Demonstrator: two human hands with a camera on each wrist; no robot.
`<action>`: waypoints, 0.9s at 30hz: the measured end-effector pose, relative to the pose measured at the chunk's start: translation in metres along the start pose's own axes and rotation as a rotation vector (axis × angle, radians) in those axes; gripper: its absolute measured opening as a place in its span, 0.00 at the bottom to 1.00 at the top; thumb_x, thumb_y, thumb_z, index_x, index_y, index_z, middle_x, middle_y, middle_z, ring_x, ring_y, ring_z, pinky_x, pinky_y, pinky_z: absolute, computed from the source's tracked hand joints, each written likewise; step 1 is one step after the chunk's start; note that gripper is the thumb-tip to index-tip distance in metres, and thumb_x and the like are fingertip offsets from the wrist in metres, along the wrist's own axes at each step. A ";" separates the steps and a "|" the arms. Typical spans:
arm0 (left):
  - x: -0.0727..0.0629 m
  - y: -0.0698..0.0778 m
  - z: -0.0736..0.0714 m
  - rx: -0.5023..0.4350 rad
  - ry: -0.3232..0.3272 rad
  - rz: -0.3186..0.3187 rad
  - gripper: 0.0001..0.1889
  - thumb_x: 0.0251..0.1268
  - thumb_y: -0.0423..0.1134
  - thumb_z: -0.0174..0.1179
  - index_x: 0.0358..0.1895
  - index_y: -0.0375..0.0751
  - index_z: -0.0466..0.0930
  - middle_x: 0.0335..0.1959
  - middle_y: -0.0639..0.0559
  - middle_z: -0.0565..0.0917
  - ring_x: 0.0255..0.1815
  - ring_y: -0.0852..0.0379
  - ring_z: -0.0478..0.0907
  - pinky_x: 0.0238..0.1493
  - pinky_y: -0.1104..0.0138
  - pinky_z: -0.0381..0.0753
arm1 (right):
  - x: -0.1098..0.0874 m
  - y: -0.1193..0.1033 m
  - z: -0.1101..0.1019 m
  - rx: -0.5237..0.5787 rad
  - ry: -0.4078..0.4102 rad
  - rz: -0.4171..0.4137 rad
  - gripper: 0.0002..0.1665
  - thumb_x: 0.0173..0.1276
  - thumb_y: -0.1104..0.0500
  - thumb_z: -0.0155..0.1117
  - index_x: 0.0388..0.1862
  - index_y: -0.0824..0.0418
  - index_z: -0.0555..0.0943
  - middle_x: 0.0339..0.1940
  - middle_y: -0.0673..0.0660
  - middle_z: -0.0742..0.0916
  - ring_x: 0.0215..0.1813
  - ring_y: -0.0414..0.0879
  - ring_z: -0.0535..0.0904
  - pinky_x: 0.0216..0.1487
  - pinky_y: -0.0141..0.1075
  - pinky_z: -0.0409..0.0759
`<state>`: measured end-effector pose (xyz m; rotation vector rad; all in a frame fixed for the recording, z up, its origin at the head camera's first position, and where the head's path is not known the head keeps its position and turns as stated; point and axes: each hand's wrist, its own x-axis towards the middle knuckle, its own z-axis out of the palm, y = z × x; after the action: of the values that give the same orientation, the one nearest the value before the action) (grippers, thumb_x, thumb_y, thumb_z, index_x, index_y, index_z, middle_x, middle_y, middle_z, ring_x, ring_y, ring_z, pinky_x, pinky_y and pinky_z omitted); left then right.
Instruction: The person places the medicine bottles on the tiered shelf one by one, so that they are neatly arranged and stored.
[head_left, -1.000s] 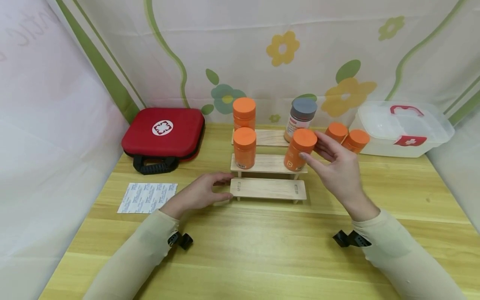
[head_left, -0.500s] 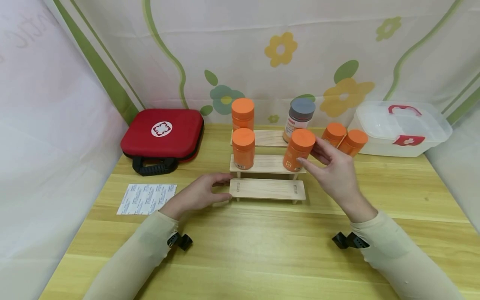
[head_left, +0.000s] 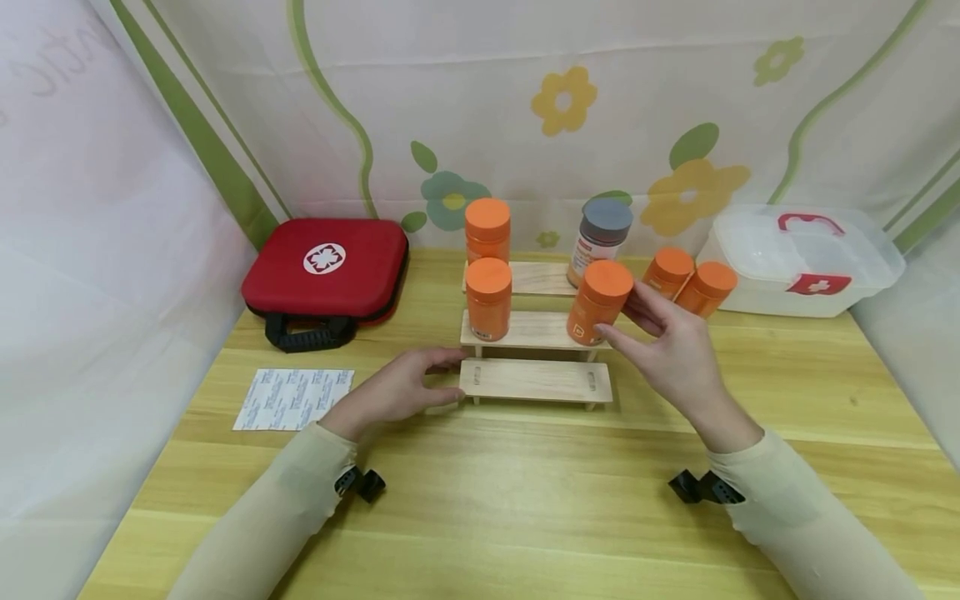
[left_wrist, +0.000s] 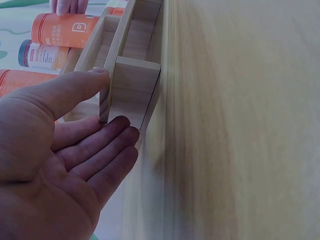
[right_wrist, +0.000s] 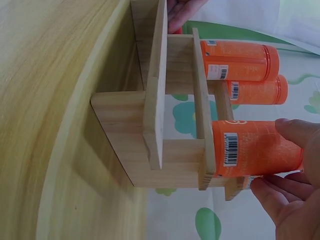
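Observation:
My right hand (head_left: 675, 350) holds an orange pill bottle (head_left: 596, 308) between thumb and fingers at the right end of the middle step of a wooden tiered rack (head_left: 536, 379). The bottle stands upright, its base at the board (right_wrist: 202, 107) in the right wrist view. My left hand (head_left: 401, 385) is at the left end of the lowest step, thumb at the front corner and fingers extended by the rear one; in the left wrist view its fingers (left_wrist: 107, 155) are nearly straight beside the end panel. Another orange bottle (head_left: 489, 304) stands at the middle step's left end.
On the top step stand an orange bottle (head_left: 487, 225) and a grey-capped bottle (head_left: 602, 233). Two orange bottles (head_left: 669, 268) stand right of the rack before a clear first-aid box (head_left: 795, 271). A red first-aid case (head_left: 326, 267) and a printed white sheet (head_left: 292, 400) lie left.
The head view shifts slightly. Both hands and the bottles keep nearly the same places, with the right hand still holding the orange pill bottle on the middle step.

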<state>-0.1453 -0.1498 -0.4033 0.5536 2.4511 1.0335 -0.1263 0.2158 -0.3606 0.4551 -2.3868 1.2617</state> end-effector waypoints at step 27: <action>0.000 0.001 -0.001 0.018 0.002 -0.004 0.34 0.72 0.45 0.73 0.79 0.44 0.75 0.74 0.47 0.81 0.75 0.46 0.77 0.80 0.46 0.74 | -0.024 0.011 -0.060 -0.050 0.087 0.179 0.38 0.68 0.67 0.78 0.77 0.61 0.78 0.71 0.66 0.85 0.62 0.19 0.81 0.61 0.13 0.77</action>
<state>-0.1453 -0.1496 -0.4021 0.5542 2.4640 1.0120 -0.0983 0.2742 -0.3494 0.1712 -2.4225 1.2661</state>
